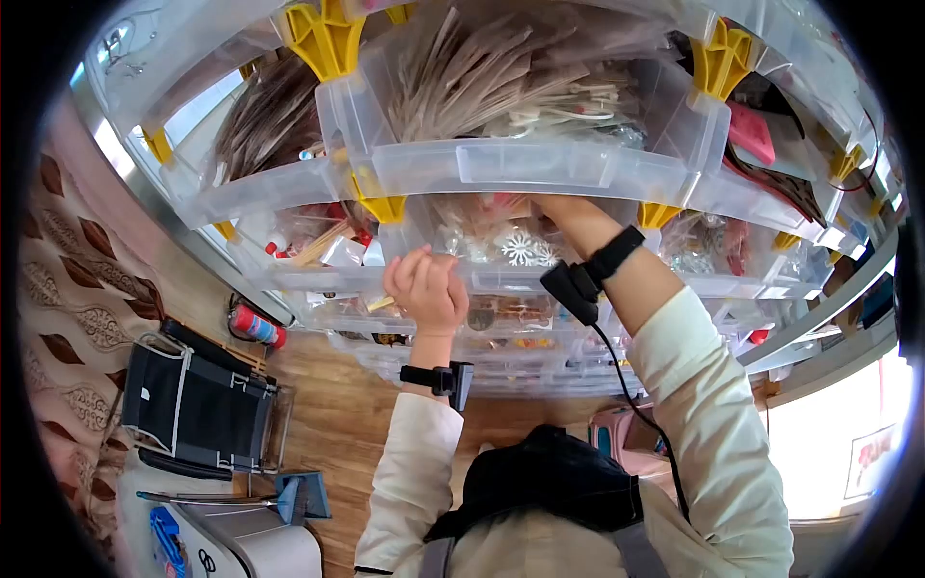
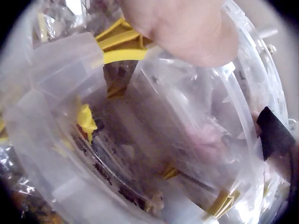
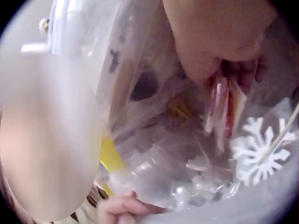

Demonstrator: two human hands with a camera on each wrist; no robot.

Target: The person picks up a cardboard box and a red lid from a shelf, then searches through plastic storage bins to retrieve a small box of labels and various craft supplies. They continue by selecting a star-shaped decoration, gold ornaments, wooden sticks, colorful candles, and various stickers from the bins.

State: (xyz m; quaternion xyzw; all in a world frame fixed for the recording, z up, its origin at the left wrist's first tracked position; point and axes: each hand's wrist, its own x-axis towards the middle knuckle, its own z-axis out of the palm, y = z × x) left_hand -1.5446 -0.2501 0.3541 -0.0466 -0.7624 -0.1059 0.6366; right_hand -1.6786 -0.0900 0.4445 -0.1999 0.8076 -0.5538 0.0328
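In the head view my left hand [image 1: 426, 289] grips the front rim of a clear plastic bin [image 1: 597, 283] with curled fingers; the left wrist view shows part of this hand [image 2: 187, 28] over clear plastic. My right hand [image 1: 561, 208] reaches into the same bin, its fingers hidden there beneath the bin above. The right wrist view shows the right hand [image 3: 219, 42] pinching a clear packet with red strips [image 3: 229, 109], which hangs down from the fingers. Beside it lies a white snowflake shape [image 3: 261, 151] among clear bags.
An upper bin [image 1: 535, 166] filled with long packets overhangs the right hand. Yellow connectors [image 1: 383, 200] join the stacked bins. More bins stand to both sides and below. A folding chair [image 1: 198, 409], a fire extinguisher [image 1: 258, 328] and a grey bin [image 1: 260, 544] are at the left.
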